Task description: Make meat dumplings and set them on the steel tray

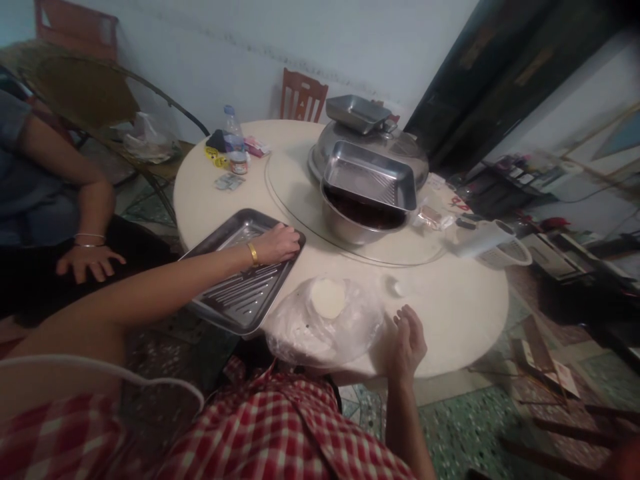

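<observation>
Two hands in view. Left hand (pixel 280 243) is clamped on the far rim of the tray (pixel 235 293), fingers curled over the lip. Right hand (pixel 407 340) lies slack & open at the near edge of the table (pixel 450 300), just beside the plastic bag (pixel 305 333), gripping nothing.

Tray sits at the near-left edge of the tabletop, w/ part of it past the edge. My call on the grip: one hand on one rim is thin, so press down, hold it level, slide vs. lift, and mind the overhang tipping.

Tray itself: dull grey metal, rectangular, rounded corners, ribbed floor, low rim, nothing in it. Bag holds a pale dough disc (pixel 327 298).
</observation>
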### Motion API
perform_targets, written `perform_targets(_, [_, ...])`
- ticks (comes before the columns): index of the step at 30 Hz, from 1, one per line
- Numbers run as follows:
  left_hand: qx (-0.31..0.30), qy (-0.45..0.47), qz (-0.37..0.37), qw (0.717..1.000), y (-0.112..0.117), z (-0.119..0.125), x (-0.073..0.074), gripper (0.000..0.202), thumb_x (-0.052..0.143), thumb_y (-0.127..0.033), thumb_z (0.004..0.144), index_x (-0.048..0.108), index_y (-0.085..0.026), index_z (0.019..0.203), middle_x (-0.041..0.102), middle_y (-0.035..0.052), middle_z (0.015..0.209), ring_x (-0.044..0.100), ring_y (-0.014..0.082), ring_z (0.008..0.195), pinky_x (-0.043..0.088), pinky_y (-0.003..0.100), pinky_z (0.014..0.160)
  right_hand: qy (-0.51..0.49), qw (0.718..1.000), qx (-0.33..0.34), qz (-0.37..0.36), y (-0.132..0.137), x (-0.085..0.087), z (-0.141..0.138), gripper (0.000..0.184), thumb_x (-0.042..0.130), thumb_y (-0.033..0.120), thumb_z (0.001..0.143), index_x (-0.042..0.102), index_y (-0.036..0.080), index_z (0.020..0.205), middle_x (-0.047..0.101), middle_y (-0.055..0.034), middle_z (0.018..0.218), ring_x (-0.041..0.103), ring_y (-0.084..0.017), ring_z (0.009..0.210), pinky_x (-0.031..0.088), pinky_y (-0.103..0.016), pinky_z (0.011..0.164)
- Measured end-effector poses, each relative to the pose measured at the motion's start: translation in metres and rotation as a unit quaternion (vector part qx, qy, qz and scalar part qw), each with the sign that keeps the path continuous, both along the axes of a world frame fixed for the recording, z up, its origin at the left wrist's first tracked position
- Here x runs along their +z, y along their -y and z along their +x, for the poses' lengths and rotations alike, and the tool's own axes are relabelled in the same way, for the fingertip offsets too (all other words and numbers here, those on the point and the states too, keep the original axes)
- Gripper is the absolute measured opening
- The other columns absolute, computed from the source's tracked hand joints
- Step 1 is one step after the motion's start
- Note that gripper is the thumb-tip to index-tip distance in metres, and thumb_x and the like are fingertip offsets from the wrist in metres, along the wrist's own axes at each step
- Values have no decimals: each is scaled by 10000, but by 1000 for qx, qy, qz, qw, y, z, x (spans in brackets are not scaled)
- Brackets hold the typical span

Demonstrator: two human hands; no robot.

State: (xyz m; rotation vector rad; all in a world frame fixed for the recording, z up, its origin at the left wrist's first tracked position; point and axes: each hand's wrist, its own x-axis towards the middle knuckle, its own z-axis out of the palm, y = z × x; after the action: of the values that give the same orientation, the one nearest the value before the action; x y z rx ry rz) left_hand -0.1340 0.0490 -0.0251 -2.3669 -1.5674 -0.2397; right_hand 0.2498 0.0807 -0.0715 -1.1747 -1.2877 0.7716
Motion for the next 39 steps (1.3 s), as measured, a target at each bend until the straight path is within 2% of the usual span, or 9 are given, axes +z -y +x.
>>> perform_targets(8, [21,18,-21,999,2,2,-1,138,607,-278,859,693,-183,806,655,87,876,540,237,863,311,365,699,-4,1000,5,3,0,-1,1,377,591,469,832,676,173,1050,595,-110,1266,596,-233,1108,495,-493,981])
perform_targets(11, [46,39,-34,998,4,-2,3,168,594,-334,874,711,-226,929,664,78,925,542,242,906,319,370,737,-4,1000,3,3,1,1,0,380,594,465,831,674,168,1055,596,-113,1261,603,-227,1089,503,-476,968])
perform_targets(14, [98,67,-48,992,8,-13,8,246,541,-383,903,709,-252,1026,669,75,939,546,246,938,327,376,774,1,1000,6,5,1,1,0,375,584,458,844,666,170,1070,591,-111,1274,610,-217,1070,502,-465,965])
perform_targets(20, [204,98,-98,969,16,-29,6,300,512,-413,887,739,-219,912,680,81,870,557,257,912,331,349,726,14,1000,2,11,1,0,1,364,573,454,855,665,172,1065,600,-108,1270,614,-215,1057,509,-465,951])
perform_targets(25, [227,104,-120,961,15,-25,1,327,468,-397,879,728,-200,847,696,88,912,568,252,921,346,335,720,10,1000,3,5,1,1,0,372,578,472,837,672,173,1039,602,-111,1257,604,-228,1089,513,-482,957])
perform_targets(30, [245,114,-130,954,18,-25,3,361,442,-435,873,731,-220,898,713,88,951,576,256,937,358,337,733,8,1000,-1,5,0,0,0,348,582,463,838,676,180,1017,610,-107,1252,603,-232,1104,499,-488,972])
perform_targets(33, [264,120,-148,946,21,-27,4,343,493,-464,828,737,-224,849,726,85,928,590,261,914,370,338,727,10,1000,5,11,0,-2,2,337,575,453,851,674,186,1030,600,-99,1270,601,-228,1101,495,-489,974])
perform_targets(36, [277,123,-163,939,22,-29,1,289,529,-426,801,724,-216,763,733,75,902,607,255,896,383,331,721,19,1000,6,12,0,-4,3,343,586,453,844,674,186,1040,612,-97,1255,599,-233,1102,463,-517,1009])
perform_targets(39, [285,124,-169,935,22,-29,1,253,533,-373,809,723,-212,761,734,66,904,617,243,895,391,315,714,25,1000,10,16,-1,-4,4,351,582,451,844,674,178,1045,612,-105,1252,599,-233,1103,444,-534,1028])
